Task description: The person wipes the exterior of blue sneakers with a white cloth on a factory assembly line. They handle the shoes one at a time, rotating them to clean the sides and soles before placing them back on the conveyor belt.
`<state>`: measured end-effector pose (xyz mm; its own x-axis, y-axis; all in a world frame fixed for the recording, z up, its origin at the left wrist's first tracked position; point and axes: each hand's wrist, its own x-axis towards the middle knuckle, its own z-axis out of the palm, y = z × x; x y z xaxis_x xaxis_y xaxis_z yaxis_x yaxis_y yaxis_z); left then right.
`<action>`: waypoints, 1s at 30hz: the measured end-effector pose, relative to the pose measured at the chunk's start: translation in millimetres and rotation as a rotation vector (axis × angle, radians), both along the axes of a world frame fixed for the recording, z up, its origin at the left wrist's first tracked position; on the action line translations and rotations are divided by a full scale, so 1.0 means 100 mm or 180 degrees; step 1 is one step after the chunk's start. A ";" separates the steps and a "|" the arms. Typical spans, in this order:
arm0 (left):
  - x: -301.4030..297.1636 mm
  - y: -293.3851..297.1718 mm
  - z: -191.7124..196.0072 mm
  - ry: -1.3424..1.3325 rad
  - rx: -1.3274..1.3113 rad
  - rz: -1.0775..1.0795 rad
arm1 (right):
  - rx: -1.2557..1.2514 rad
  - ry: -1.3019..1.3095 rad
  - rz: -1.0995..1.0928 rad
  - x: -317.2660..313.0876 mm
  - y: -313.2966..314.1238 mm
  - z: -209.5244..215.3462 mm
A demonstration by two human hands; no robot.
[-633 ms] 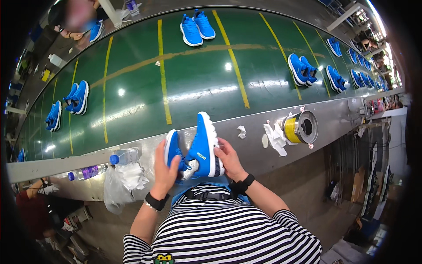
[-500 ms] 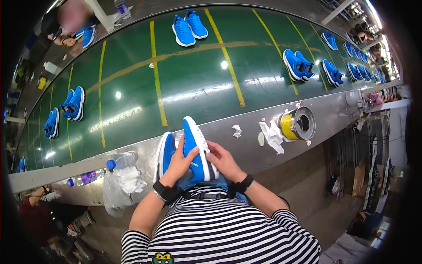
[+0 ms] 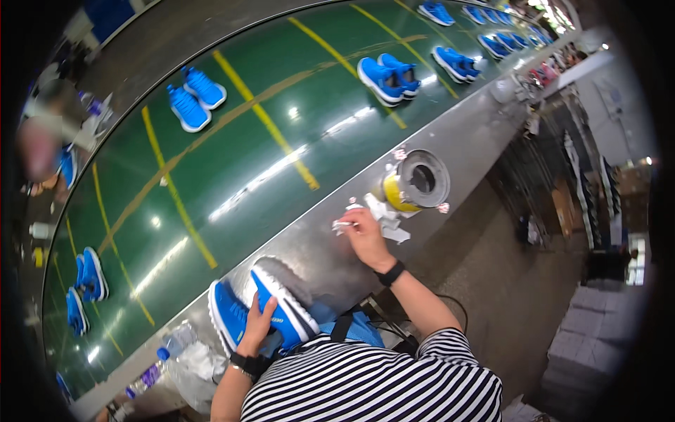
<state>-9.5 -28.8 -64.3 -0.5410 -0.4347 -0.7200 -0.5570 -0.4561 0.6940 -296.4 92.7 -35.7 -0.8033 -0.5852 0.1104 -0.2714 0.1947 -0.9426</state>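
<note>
Left grip (image 3: 257, 323) clasps one blue shoe (image 3: 283, 309), right grip (image 3: 353, 219) pinches white paper (image 3: 342, 226), bare ledge (image 3: 329, 261) between, belt edge (image 3: 316, 206) beyond.

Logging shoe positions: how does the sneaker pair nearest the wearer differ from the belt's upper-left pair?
The near sneakers have the left grip on them; the far sneakers sit untouched on the green belt. The near sneakers are tilted; the far sneakers stand upright. Near toes point away from the wearer, far toes toward them. Both have blue uppers and white soles.
</note>
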 end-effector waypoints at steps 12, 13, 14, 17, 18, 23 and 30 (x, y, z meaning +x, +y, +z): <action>-0.23 -0.05 0.24 -0.0194 -0.0128 -0.0226 | 0.3283 0.1812 -0.0436 -1.65 0.85 0.02; -0.23 -0.05 0.26 -0.0199 -0.0123 -0.0212 | 0.3261 0.1784 -0.0451 -1.65 0.83 0.01; -0.24 -0.04 0.26 -0.0189 -0.0134 -0.0212 | 0.3243 0.1757 -0.0469 -1.66 0.83 0.00; -0.21 -0.04 0.22 -0.0215 -0.0189 -0.0227 | 0.2885 0.1651 -0.0579 -1.65 0.87 0.08; -0.21 -0.05 0.19 -0.0179 -0.0204 -0.0233 | 0.2718 0.1612 -0.0616 -1.65 0.90 0.14; -0.26 -0.03 0.20 0.0239 -0.0018 -0.0235 | 0.0649 0.0343 -0.1172 -1.36 0.78 0.34; -0.55 0.06 0.41 0.0219 0.0282 -0.0409 | 0.0556 -0.0914 0.0542 0.20 0.22 0.27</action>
